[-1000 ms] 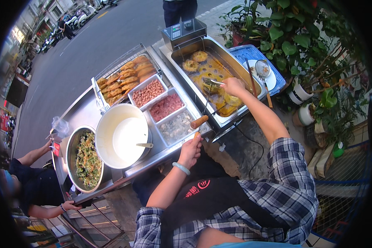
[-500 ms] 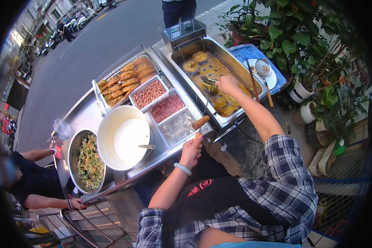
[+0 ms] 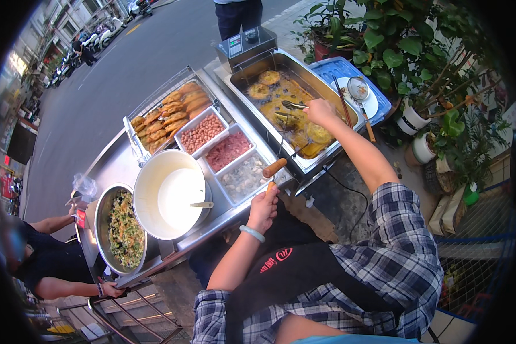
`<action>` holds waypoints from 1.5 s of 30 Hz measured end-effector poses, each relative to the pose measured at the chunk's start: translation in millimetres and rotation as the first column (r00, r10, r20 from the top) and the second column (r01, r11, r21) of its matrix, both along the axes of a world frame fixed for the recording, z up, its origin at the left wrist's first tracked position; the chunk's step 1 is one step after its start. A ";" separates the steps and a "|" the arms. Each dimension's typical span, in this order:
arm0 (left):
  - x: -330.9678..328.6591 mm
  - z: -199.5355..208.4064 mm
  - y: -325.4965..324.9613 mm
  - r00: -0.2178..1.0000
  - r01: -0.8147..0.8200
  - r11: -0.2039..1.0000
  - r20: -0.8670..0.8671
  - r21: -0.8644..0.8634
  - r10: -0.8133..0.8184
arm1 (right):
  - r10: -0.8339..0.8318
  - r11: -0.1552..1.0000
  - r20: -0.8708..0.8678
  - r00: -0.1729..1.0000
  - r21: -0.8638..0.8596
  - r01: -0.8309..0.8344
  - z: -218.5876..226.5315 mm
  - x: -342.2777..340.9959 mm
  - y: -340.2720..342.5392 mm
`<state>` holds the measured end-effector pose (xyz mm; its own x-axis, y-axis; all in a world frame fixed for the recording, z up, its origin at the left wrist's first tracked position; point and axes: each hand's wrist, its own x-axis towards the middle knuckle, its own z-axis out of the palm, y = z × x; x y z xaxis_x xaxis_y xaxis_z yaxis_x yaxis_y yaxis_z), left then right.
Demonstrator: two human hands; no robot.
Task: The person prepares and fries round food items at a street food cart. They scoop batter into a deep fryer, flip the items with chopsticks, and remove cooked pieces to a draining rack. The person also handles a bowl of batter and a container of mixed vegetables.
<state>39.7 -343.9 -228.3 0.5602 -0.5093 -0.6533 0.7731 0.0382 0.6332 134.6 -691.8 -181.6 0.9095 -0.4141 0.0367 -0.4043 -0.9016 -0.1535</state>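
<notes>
Just beyond my left hand (image 3: 262, 210), the steel surface (image 3: 110, 161) carries a divided white tub (image 3: 235, 163), with a smaller tub (image 3: 211, 142) past it and a tray (image 3: 133, 137) of fried pieces (image 3: 172, 114) farthest off. Left of my hand stand a cream pot (image 3: 147, 192) and a wide metal bowl (image 3: 99, 229).

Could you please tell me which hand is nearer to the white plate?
Right: the right hand is over the fryer, left of the white plate; the left hand is farther off, toward the lower left.

Red characters (image 3: 267, 265) and 1 oval red emblem (image 3: 284, 254) stand on the black apron (image 3: 309, 278).
</notes>
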 end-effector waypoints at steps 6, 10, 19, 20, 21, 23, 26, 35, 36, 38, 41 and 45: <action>0.1 -5.3 0.6 1.000 -0.012 1.000 -0.024 -0.018 0.011 | 0.176 0.971 -0.105 0.979 -0.143 -0.190 0.1 -18.2 -15.2; -1.2 -5.5 -0.4 1.000 -0.006 1.000 -0.015 0.003 0.006 | 0.259 0.934 -0.120 0.958 -0.221 -0.280 7.9 -21.0 -23.2; -3.6 1.6 1.3 1.000 -0.007 1.000 0.015 0.016 0.007 | 0.311 0.905 -0.158 0.937 -0.252 -0.343 12.3 -20.7 -18.8; -4.2 1.8 0.7 1.000 -0.002 1.000 0.018 0.014 0.002 | 0.317 0.902 -0.152 0.936 -0.258 -0.347 12.7 -25.0 -18.5; -4.4 1.9 0.1 1.000 -0.006 1.000 0.009 0.008 0.006 | 0.314 0.902 -0.145 0.938 -0.263 -0.343 13.7 -29.7 -18.6; -4.1 1.5 -0.7 1.000 -0.022 1.000 -0.017 0.006 0.022 | 0.294 0.910 -0.097 0.951 -0.277 -0.309 14.1 -35.5 -16.0; -2.4 0.4 -1.2 1.000 -0.018 1.000 -0.021 -0.005 0.018 | 0.236 0.930 -0.029 0.971 -0.282 -0.234 15.1 -35.3 -15.2; -2.8 -1.7 8.5 0.994 -0.014 0.999 -0.111 -0.036 0.010 | 0.284 0.863 -0.104 0.953 -0.407 -0.301 0.2 -15.9 -29.9; -5.6 -1.5 9.9 0.995 -0.012 1.000 -0.102 -0.027 0.009 | 0.291 0.863 -0.104 0.951 -0.401 -0.308 -0.8 -11.9 -33.0; -11.4 -2.2 12.3 0.997 -0.005 0.999 -0.075 -0.037 0.003 | 0.334 0.858 -0.094 0.938 -0.382 -0.344 -3.2 -5.5 -38.3; -18.1 -5.2 14.3 0.999 -0.012 0.999 -0.051 -0.032 0.011 | 0.428 0.835 -0.077 0.901 -0.347 -0.426 -2.8 0.6 -52.1; -21.2 -10.5 18.2 0.998 -0.024 1.000 -0.050 0.005 0.024 | 0.490 0.780 -0.175 0.854 -0.350 -0.519 5.2 -1.8 -69.6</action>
<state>18.5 -325.7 -238.7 0.5389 -0.4930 -0.6831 0.8026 0.0541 0.5941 132.8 -761.3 -176.4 0.9904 0.1371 0.0194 0.1282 -0.9609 0.2455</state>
